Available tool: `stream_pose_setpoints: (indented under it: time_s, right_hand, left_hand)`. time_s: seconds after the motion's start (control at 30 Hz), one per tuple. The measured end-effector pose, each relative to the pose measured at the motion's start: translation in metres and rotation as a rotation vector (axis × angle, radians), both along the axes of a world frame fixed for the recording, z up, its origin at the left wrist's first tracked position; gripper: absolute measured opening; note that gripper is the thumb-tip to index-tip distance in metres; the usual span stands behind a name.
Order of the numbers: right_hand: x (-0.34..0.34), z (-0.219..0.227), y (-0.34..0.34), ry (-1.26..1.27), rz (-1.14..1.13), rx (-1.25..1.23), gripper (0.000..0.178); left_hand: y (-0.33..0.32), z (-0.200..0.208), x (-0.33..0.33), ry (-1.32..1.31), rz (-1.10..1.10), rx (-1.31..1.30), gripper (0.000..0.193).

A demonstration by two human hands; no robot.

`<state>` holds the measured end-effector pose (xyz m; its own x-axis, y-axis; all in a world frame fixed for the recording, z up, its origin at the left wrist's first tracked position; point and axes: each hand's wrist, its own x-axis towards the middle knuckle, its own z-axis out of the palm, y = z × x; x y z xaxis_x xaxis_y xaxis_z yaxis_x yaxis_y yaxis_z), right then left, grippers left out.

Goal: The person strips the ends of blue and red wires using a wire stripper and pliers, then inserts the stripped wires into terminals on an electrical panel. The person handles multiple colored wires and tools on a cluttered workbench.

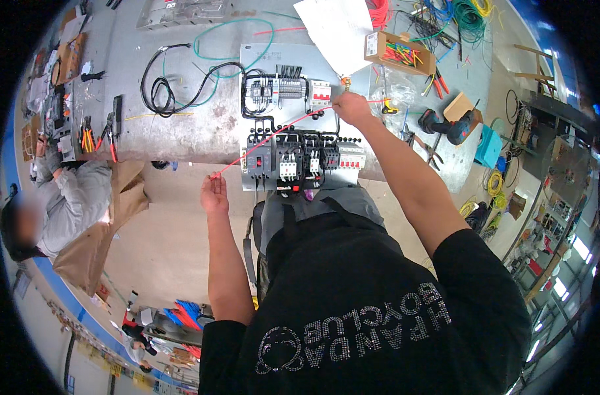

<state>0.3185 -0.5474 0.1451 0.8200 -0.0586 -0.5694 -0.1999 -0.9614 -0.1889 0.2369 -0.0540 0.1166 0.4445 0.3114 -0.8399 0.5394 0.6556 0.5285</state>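
A thin red wire (273, 136) stretches slantwise across the electrical panel (300, 122), a metal plate carrying breakers, contactors and black wiring. My left hand (214, 193), off the table's front edge, pinches the wire's lower left end. Above the panel's right side, my right hand (353, 107) is closed on the wire farther along, and a short length sticks out past it to the right. A breaker with red switches (320, 93) sits just left of my right hand. Below the wire are contactors (288, 166) and a dark breaker (259, 162). The fingertips are partly hidden.
Right of the panel lie a yellow-handled tool (391, 106), red-handled pliers (440, 81) and a cordless drill (448, 125). Behind stands a cardboard box of coloured pieces (400, 52) beside a white paper (333, 33). Black cable (158, 95) loops at left. Another person (76, 204) sits far left.
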Motion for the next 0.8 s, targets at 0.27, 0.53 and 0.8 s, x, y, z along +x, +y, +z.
stream_pose_setpoints:
  time_s: [0.27,0.53,0.8]
  right_hand:
    - [0.008,-0.005,0.004,-0.009,-0.008,-0.009,0.019]
    - [0.007,-0.010,0.003,-0.027,-0.017,0.023,0.021]
    - [0.006,-0.011,0.007,-0.065,-0.025,0.003,0.021]
  left_hand:
    - [0.004,0.008,-0.002,-0.045,0.013,-0.037,0.022]
    - [0.004,0.009,-0.001,-0.051,-0.011,-0.006,0.024]
    - [0.005,0.005,0.001,-0.034,0.013,-0.034,0.025]
